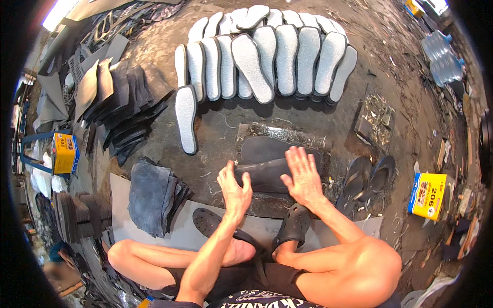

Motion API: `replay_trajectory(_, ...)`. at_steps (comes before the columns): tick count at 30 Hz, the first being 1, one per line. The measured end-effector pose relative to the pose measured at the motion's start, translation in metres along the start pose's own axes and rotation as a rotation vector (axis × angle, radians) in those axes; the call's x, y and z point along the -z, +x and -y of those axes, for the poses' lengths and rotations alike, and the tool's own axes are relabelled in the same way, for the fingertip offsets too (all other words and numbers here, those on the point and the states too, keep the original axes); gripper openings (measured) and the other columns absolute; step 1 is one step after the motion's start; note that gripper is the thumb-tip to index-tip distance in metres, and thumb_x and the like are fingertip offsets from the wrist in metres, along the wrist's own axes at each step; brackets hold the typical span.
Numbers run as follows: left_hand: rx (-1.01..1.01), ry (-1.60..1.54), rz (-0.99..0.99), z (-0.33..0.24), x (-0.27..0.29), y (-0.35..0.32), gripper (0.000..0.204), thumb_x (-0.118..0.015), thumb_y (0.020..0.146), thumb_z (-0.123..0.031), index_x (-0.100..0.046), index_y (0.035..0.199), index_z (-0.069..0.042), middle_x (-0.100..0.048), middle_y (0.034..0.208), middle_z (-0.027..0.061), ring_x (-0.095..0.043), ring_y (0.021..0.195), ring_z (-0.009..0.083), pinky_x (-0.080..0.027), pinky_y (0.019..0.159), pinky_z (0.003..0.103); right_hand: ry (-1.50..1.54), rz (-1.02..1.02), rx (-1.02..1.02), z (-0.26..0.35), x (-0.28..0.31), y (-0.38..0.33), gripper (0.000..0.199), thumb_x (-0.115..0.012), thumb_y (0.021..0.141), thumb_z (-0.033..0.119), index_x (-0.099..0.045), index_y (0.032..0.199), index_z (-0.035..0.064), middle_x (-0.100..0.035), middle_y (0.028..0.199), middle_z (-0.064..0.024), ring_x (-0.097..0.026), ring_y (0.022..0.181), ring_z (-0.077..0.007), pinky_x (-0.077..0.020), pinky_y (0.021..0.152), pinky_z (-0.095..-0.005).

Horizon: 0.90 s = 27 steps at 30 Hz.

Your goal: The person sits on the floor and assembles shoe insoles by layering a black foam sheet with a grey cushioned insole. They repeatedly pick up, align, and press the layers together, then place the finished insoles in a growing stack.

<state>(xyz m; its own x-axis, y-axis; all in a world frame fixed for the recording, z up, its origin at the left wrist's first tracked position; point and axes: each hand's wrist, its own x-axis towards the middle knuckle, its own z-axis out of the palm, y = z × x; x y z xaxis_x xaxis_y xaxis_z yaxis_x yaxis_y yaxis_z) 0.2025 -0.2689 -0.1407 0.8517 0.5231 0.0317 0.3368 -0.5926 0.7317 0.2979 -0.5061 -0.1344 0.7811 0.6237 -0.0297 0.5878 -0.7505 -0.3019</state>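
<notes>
A dark sole-shaped piece (275, 148) lies on a worn block in front of me, with a second dark flat piece (264, 175) overlapping its near side. My left hand (235, 191) is at the left end of the nearer piece, thumb and fingers apart and slightly bent; whether it presses on the edge is hard to see. Flat across the right end of both pieces rests my right hand (304, 180), fingers stretched out. Beyond them stand rows of soles with pale fuzzy tops (286, 59); one such sole (186, 120) lies apart at their left.
Stacked dark sheets (126, 100) lie at the left, with another dark pile (153, 197) nearer me. To the right are a pair of flip-flops (354, 179), a yellow-and-blue can (430, 196), a scrap-covered block (377, 120) and a clear plastic bottle (442, 59).
</notes>
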Motion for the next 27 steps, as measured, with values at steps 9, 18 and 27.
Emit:
replay_trajectory(9,0.356,-0.576,0.143,0.047,0.033,-0.004,0.063,-0.074,0.106,-0.009,-0.046,0.162,0.004,-0.058,0.155,0.0252,-0.06,0.141,0.0265,-0.049,0.118,0.036,-0.072,0.081,0.344,0.065,-0.018,0.055,0.088,-0.044,0.109,0.071,-0.037,0.173,0.0113,-0.035,0.181,-0.0086,-0.025,0.169,-0.0292,-0.0138,0.137,-0.0643)
replay_trajectory(18,0.706,-0.821,0.345,0.056,0.083,0.009,0.063,-0.086,0.1,-0.025,-0.058,0.147,0.006,-0.072,0.13,0.0089,-0.07,0.111,0.0152,-0.059,0.091,0.036,0.238,0.008,0.432,0.063,-0.006,0.069,0.074,-0.056,0.111,0.057,-0.047,0.167,0.0095,-0.044,0.174,-0.0144,-0.037,0.164,-0.0339,-0.0238,0.135,-0.0573)
replay_trajectory(27,0.13,-1.392,-0.464,0.031,0.295,0.125,0.028,-0.074,0.107,-0.008,-0.06,0.13,0.0,-0.065,0.133,0.0097,-0.066,0.122,0.0247,-0.06,0.113,0.05,0.66,-0.465,-0.192,0.029,0.071,0.026,0.039,-0.06,0.112,0.031,-0.066,0.134,-0.0013,-0.066,0.137,-0.0198,-0.065,0.127,-0.0361,-0.0502,0.108,-0.0454)
